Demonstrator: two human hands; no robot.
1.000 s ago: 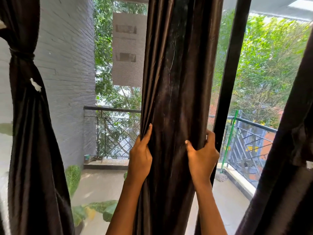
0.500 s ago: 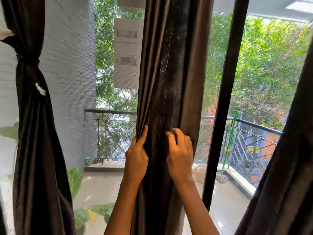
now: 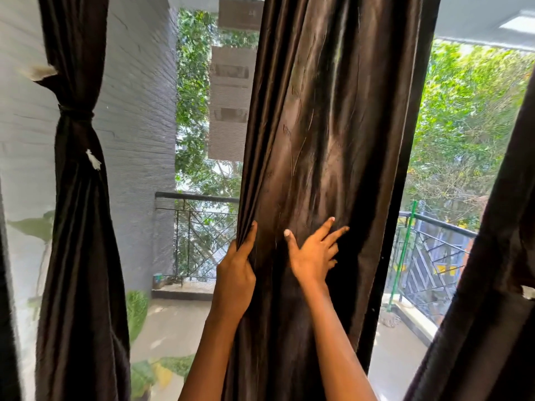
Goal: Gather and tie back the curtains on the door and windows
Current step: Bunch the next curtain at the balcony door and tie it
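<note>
At centre of the doorway, hanging full length: middle curtain [image 3: 327, 125], dark brown and shiny. Left grip [image 3: 236, 273] clenched around its bunched left edge, thumb pointing up. Right grip [image 3: 314, 256] released, fingers spread flat against the cloth just beside. Far left, another curtain [image 3: 81, 227], cinched by a band [image 3: 76, 114].

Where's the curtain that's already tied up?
The tied curtain hangs at the far left of the head view, in front of the grey wall, left of the middle curtain that the left hand grips.
</note>
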